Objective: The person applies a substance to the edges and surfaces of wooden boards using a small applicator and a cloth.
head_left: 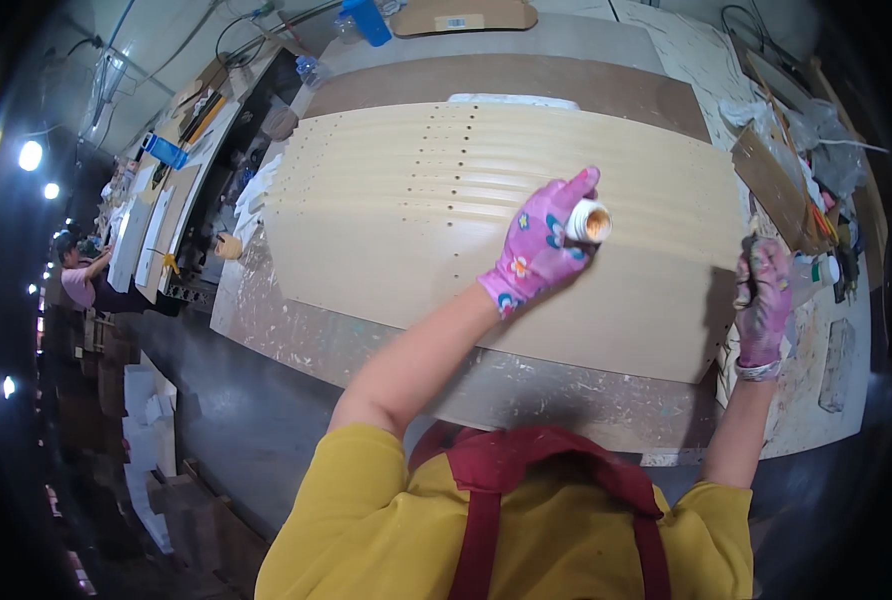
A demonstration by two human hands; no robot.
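Note:
Both hands wear pink flowered gloves. My left hand [543, 245] is closed round a small white bottle [590, 222] over the panel. The bottle's open mouth faces up and shows orange-brown inside. Below it lies a large cream panel [366, 260] with rows of small drilled holes on its left part. At the panel's right edge, my right hand [764, 290] is closed, its glove stained dark at the fingers. Whatever it holds, if anything, is hidden by the fingers.
The panel rests on a paint-flecked worktable [306, 345]. Behind lie a brown board [646, 95] and a blue container [368, 20]. A cardboard box [781, 190], plastic bags [836, 150] and a clear bottle [816, 272] crowd the right. Another person [81, 275] works at the far left bench.

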